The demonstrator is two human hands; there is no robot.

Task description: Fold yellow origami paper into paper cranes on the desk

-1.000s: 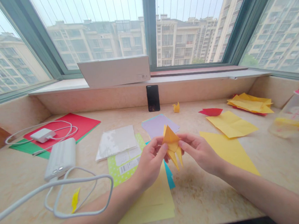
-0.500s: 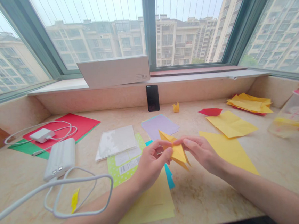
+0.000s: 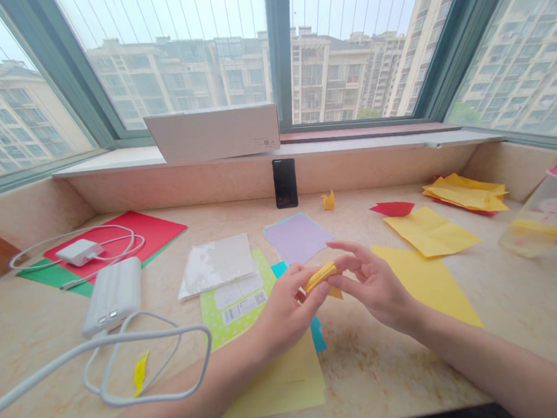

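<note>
A folded orange-yellow paper piece (image 3: 321, 277) is held a little above the marble counter (image 3: 394, 368), lying nearly flat and edge-on to me. My left hand (image 3: 287, 309) pinches its left end between thumb and fingers. My right hand (image 3: 370, 282) grips its right end, thumb under it, with the index finger stretched out above. Below the hands lie a teal sheet (image 3: 314, 326) and a pale yellow sheet (image 3: 283, 377).
A lilac sheet (image 3: 296, 236), a green dotted pack (image 3: 235, 297) and a clear sleeve (image 3: 215, 263) lie just beyond. At the left are a power bank (image 3: 113, 294), white cables (image 3: 139, 351) and a charger (image 3: 79, 251). Yellow sheets (image 3: 430, 274), a plastic jar (image 3: 550, 218), a phone (image 3: 284, 182) and a small yellow origami (image 3: 328, 199) are around.
The folded paper went from standing upright with its points down to lying flat between my fingers. Both hands stayed in place and turned it over.
</note>
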